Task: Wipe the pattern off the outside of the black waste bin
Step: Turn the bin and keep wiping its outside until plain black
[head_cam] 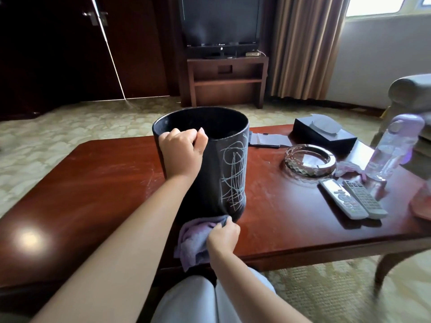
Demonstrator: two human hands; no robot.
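Head view: left hand (180, 153) fingers grip bin (224, 173) rim; right hand (224, 236) fingers pinch cloth (193, 241).

Left hand (180, 149) on scribbled black bin (224, 173) rim, right hand (224, 236) clutching purple cloth (193, 241).

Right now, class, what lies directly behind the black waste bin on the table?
Behind the black waste bin, grey papers and a dark pen lie on the table. The bin hides their left parts and whatever else lies behind it.
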